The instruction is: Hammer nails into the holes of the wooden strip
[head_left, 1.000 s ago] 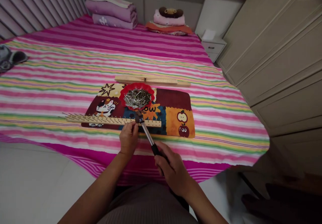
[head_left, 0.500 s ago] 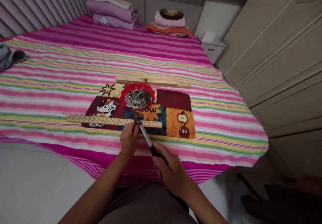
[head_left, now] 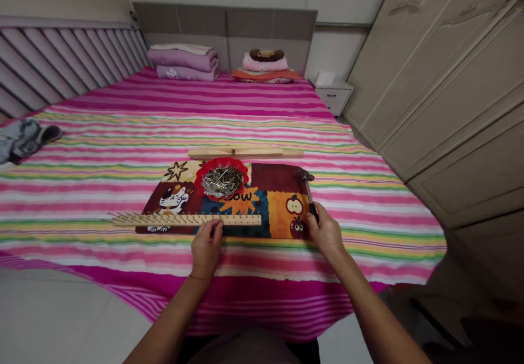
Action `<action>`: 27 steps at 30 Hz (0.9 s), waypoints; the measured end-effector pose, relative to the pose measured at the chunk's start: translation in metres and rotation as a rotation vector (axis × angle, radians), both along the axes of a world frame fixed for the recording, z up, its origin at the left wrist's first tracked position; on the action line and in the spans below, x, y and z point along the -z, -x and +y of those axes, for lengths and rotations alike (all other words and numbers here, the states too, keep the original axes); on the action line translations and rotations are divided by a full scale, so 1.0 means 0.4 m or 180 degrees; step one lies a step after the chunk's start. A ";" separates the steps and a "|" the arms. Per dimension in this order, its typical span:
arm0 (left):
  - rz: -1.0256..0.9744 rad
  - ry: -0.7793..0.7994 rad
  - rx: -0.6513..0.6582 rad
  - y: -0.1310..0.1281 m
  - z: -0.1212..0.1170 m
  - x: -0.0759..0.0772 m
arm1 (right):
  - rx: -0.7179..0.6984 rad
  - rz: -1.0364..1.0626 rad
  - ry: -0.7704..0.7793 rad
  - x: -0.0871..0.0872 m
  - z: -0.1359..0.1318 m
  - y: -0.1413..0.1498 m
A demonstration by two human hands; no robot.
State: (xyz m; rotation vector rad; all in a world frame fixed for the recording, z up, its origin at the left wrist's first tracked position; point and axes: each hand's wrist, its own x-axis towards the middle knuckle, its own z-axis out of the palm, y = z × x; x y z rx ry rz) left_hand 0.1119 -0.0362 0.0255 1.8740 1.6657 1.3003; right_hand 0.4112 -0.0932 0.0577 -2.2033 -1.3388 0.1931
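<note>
A long wooden strip (head_left: 241,220) lies across the near part of a patterned mat (head_left: 282,184), with many nails standing along it, densest and leaning at the left end. My left hand (head_left: 207,244) is closed at the strip's near edge, thumb and fingertips pressed against the wood; whether a nail is between them is hidden. Off to the right, my right hand (head_left: 326,232) grips the black handle of a hammer (head_left: 309,189), whose metal head is over the mat's far right corner. A red scalloped bowl (head_left: 199,181) full of loose nails (head_left: 223,181) stands behind the strip.
More wooden strips (head_left: 257,151) lie just beyond the mat on the striped bed cover (head_left: 368,211). Grey cloth (head_left: 27,137) is at the far left. Folded purple bedding (head_left: 184,61) and a smaller stack (head_left: 266,66) sit by the headboard. Wardrobe doors (head_left: 446,96) line the right side.
The hammer has moved away from the strip to the right, in my right hand. My left hand stays at the strip. The camera view has tilted up, showing more wall.
</note>
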 end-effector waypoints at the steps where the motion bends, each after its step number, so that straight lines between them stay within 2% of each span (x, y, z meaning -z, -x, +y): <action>1: -0.0013 -0.0011 -0.0034 0.010 -0.003 -0.010 | 0.0047 -0.0079 0.0113 0.017 -0.002 -0.018; 5: 0.0151 -0.0070 -0.0263 0.062 0.029 -0.081 | 0.0014 -0.0364 0.0292 0.069 -0.031 -0.056; 8: 0.0608 0.0054 -0.0311 0.083 0.116 -0.147 | 0.0009 -0.0431 0.0396 0.081 -0.041 -0.057; 11: 0.1349 0.0248 -0.0304 0.066 0.223 -0.186 | 0.0035 -0.0412 0.0521 0.077 -0.038 -0.050; 14: 0.2189 0.0708 -0.0351 0.023 0.306 -0.188 | 0.0052 -0.0360 0.0585 0.071 -0.034 -0.046; 17: 0.2611 0.1083 -0.0560 -0.019 0.353 -0.172 | 0.0047 -0.0353 0.0531 0.074 -0.035 -0.046; 20: 0.2577 0.1315 -0.0798 -0.039 0.386 -0.161 | 0.0057 -0.0375 0.0459 0.080 -0.038 -0.046; 22: 0.2428 0.1490 -0.0809 -0.040 0.406 -0.158 | 0.0068 -0.0383 0.0471 0.083 -0.038 -0.046; 25: 0.2118 0.1680 -0.0510 -0.036 0.434 -0.155 | 0.0056 -0.0404 0.0494 0.084 -0.038 -0.045; 27: 0.1773 0.1444 -0.0267 -0.034 0.446 -0.152 | 0.0054 -0.0408 0.0500 0.081 -0.037 -0.043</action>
